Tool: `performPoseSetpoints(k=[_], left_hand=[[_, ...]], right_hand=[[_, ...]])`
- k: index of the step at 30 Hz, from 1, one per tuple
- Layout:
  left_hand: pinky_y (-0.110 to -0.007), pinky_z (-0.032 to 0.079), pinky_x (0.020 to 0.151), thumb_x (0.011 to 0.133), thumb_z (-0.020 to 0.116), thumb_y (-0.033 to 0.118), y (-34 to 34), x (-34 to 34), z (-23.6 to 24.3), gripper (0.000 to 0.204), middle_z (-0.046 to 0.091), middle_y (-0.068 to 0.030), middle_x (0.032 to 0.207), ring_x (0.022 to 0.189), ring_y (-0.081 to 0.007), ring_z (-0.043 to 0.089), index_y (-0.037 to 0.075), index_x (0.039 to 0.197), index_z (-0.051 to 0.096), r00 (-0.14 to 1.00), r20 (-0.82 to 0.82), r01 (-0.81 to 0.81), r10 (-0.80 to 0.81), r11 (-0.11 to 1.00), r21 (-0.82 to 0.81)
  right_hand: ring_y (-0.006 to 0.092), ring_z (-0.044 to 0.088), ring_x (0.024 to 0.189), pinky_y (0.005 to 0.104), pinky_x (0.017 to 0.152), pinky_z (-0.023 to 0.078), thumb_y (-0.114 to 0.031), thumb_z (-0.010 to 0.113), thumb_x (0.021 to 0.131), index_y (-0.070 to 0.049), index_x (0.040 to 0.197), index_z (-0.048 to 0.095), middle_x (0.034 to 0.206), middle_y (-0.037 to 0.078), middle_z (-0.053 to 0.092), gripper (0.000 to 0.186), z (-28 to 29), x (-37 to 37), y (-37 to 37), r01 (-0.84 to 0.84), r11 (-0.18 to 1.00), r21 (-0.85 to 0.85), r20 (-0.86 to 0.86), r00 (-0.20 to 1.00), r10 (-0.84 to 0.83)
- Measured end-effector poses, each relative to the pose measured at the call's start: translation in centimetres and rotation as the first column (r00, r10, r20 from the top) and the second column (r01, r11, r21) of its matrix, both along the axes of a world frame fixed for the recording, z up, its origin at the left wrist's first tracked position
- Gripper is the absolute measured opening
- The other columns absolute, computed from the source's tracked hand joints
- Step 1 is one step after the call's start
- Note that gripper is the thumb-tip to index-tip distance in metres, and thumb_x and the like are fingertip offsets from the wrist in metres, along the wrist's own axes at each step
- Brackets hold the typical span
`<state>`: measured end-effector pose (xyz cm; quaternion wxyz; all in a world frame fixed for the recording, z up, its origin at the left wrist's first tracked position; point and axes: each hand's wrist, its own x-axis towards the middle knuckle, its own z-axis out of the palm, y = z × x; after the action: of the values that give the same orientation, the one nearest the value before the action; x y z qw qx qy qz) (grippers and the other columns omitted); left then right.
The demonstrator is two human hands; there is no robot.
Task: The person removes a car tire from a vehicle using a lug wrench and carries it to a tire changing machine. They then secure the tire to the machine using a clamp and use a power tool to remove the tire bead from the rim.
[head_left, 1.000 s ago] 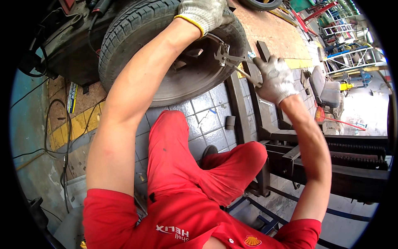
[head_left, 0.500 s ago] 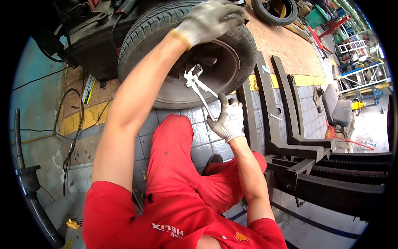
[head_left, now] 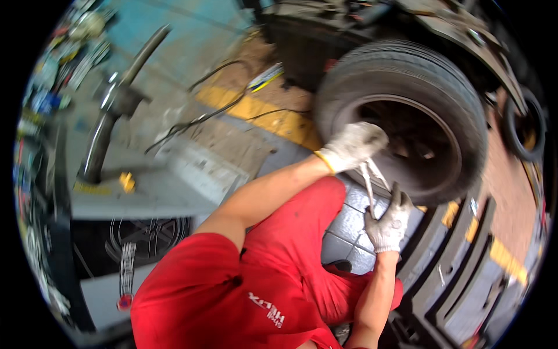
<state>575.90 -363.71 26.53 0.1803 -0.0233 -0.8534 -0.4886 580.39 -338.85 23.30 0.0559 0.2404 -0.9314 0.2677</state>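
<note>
A black car tyre point(head_left: 465, 122) on its wheel lies tilted on the floor at the upper right. My left hand point(head_left: 350, 145), in a grey-white glove, is closed over the tyre's near edge. My right hand point(head_left: 388, 220), also gloved, is just below it and grips the lower end of a thin metal hand tool point(head_left: 368, 181). The tool runs up from that hand to the tyre's rim, ending right under my left hand. My red trousers point(head_left: 296, 232) and red shirt fill the bottom middle.
A grey machine base point(head_left: 145, 192) with an upright metal post point(head_left: 102, 139) stands at the left. Black cables point(head_left: 192, 122) cross a yellow floor stripe point(head_left: 261, 110). Black steel rails point(head_left: 459, 256) run at the right, with a second tyre point(head_left: 526, 131) beyond them. Grey tiles point(head_left: 349, 224) lie under my hands.
The view has swung, so the tyre now sits at the upper right. My left hand has slid from the tyre's top to its near edge. My right hand still holds the tool.
</note>
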Motion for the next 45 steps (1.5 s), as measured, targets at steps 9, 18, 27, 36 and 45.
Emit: performPoseSetpoints(k=[9,18,27,36,45], left_hand=[[-0.038,0.058,0.069,0.100,0.064,0.037,1.3,3.7,-2.8,0.036,0.074,-0.0150,0.081,0.074,-0.0273,0.075,0.004,0.107,0.078,0.889,0.240,-0.434,0.391,0.886,0.165],[-0.045,0.058,0.076,0.094,0.070,0.028,-0.6,5.2,-5.6,0.020,0.078,-0.0115,0.098,0.091,-0.0333,0.075,0.010,0.101,0.076,0.807,0.444,-0.504,0.390,0.846,0.172],[-0.048,0.058,0.090,0.102,0.062,0.032,-5.4,7.3,-10.1,0.026,0.076,-0.0159,0.107,0.105,-0.0366,0.074,0.013,0.113,0.076,0.905,-0.121,-0.381,0.408,0.650,-0.657],[-0.035,0.054,0.051,0.099,0.076,0.026,-16.5,11.0,-15.0,0.026,0.071,-0.0093,0.096,0.062,-0.0195,0.065,0.004,0.111,0.070,0.630,0.492,-0.751,0.601,0.311,0.582],[-0.040,0.061,0.073,0.095,0.069,0.029,-22.3,26.5,-24.7,0.043,0.077,-0.0201,0.105,0.083,-0.0315,0.075,-0.003,0.125,0.073,0.354,0.540,-0.770,0.763,0.565,-0.295]], right_hand=[[0.0514,0.038,0.145,0.0577,0.125,0.031,-0.003,0.073,0.071,-0.001,0.164,0.032,0.148,0.031,0.043,0.102,-4.3,-3.0,-0.7,-0.228,0.973,0.019,-0.080,0.970,0.229],[0.0502,0.039,0.144,0.0593,0.123,0.034,-0.003,0.074,0.071,0.004,0.159,0.034,0.147,0.029,0.044,0.098,-7.6,-4.7,-1.2,-0.433,0.899,0.067,0.013,0.901,0.433],[0.0449,0.048,0.135,0.0602,0.121,0.035,-0.006,0.063,0.079,0.004,0.152,0.049,0.139,0.026,0.055,0.075,-9.7,-4.9,-4.1,-0.559,0.825,0.076,-0.024,0.827,0.562],[0.0427,0.072,0.113,0.0517,0.097,0.057,-0.017,0.054,0.093,-0.003,0.129,0.066,0.119,0.027,0.074,0.041,-11.0,-5.5,-3.2,-0.602,0.785,0.143,0.512,0.724,0.462],[0.0411,0.072,0.118,0.0506,0.100,0.057,-0.023,0.057,0.093,-0.006,0.121,0.076,0.122,0.025,0.075,0.038,-11.1,-4.1,-3.8,-0.652,0.669,0.358,0.586,0.715,0.383]])
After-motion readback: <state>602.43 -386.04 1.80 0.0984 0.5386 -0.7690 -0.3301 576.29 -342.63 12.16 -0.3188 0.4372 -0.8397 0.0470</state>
